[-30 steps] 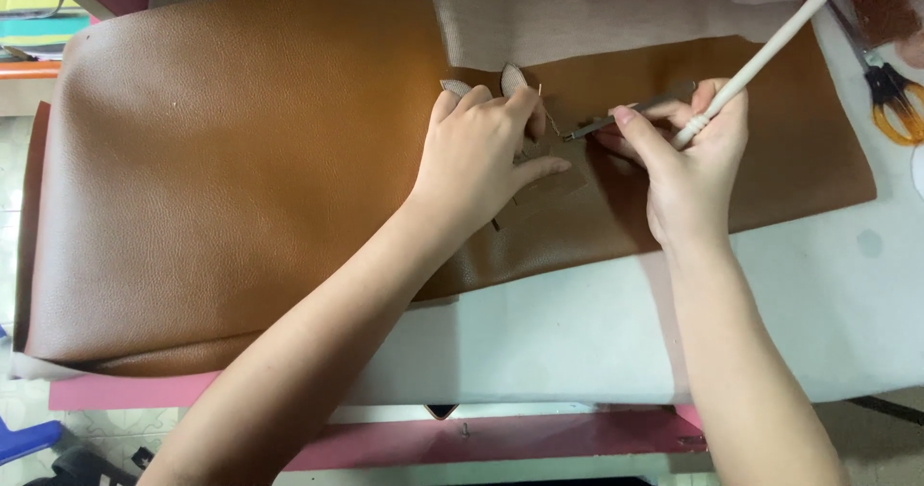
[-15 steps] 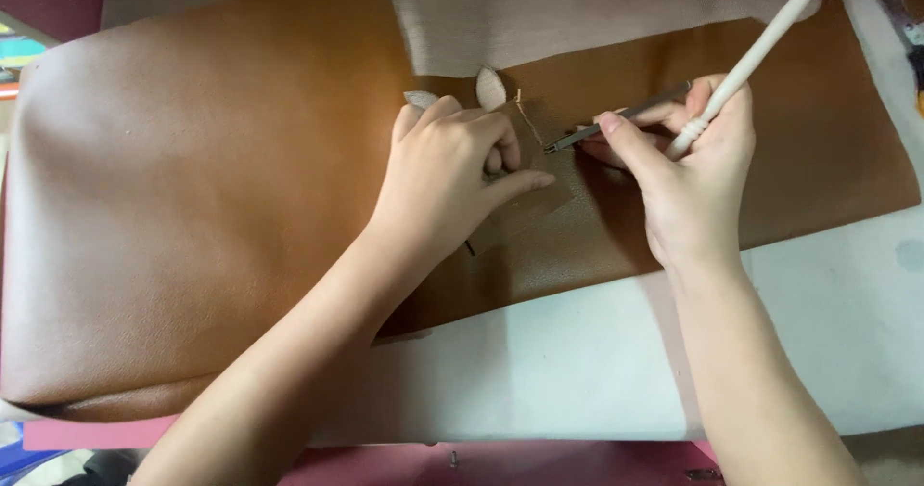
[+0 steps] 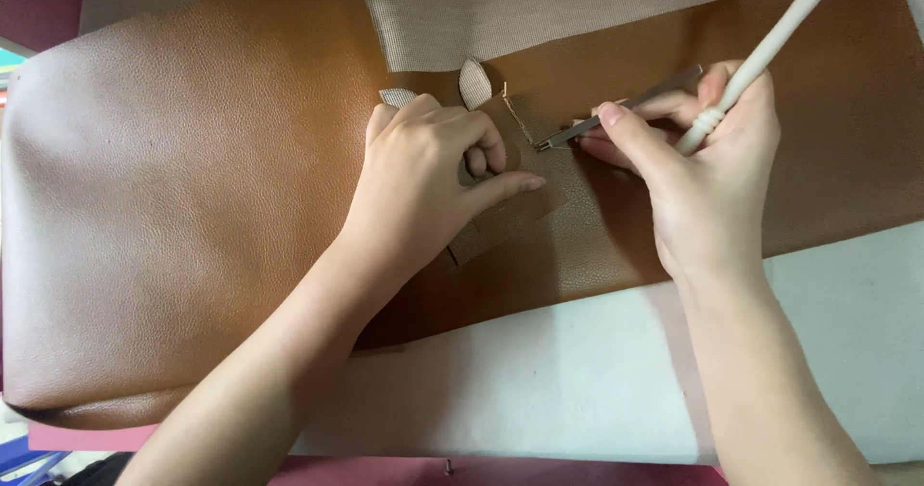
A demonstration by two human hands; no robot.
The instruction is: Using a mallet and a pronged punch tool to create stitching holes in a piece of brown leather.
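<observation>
Fingers [image 3: 452, 130] of the left hand [image 3: 428, 173] press flat on a small brown leather piece [image 3: 525, 192], pinning it to the large brown leather sheet [image 3: 192, 217] spread over the white counter [image 3: 597, 370]. Right hand [image 3: 698, 173] grips both a slim metal pricking tool [image 3: 616, 113] and a white wooden handle [image 3: 770, 48], the tool's tip resting at the small piece's upper edge. Doing this well probably means firm downward pressure close to the tip, so the piece cannot creep, with the left thumb kept off the tool's line.
</observation>
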